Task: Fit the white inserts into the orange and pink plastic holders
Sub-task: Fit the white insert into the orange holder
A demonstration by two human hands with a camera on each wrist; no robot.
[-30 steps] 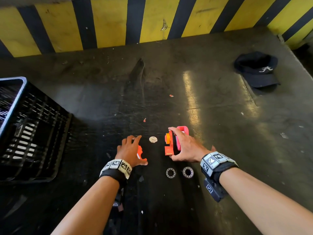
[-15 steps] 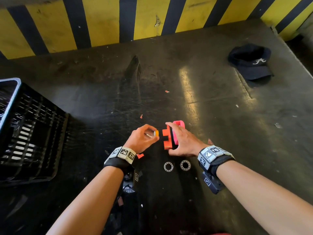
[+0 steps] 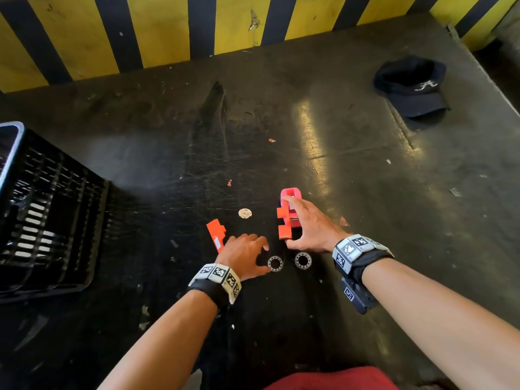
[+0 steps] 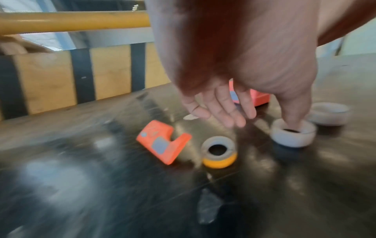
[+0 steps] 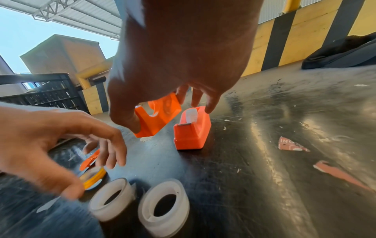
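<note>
My right hand (image 3: 292, 220) grips an upright orange holder (image 3: 283, 224), thumb at its near end, fingers over the top; one fingertip touches the pink holder (image 5: 192, 128) beside it, which carries a white strip. A second orange holder (image 3: 216, 235) lies flat to the left. Two white ring inserts (image 3: 275, 263) (image 3: 303, 260) sit in front of the holders. My left hand (image 4: 264, 122) hovers open, thumb tip touching the left ring (image 4: 293, 135). A small yellow spool (image 4: 219, 152) lies under that hand, hidden in the head view.
A black slatted crate (image 3: 42, 215) stands at the left. A dark cap (image 3: 413, 88) lies at the far right. A small white disc (image 3: 244, 213) and paper scraps (image 5: 291, 145) lie on the dark table. A yellow-and-black striped wall (image 3: 168, 32) closes the far edge.
My left hand has drawn back from beside the upright orange holder to the white rings and let go of the small spool. The right hand has stayed on the holders.
</note>
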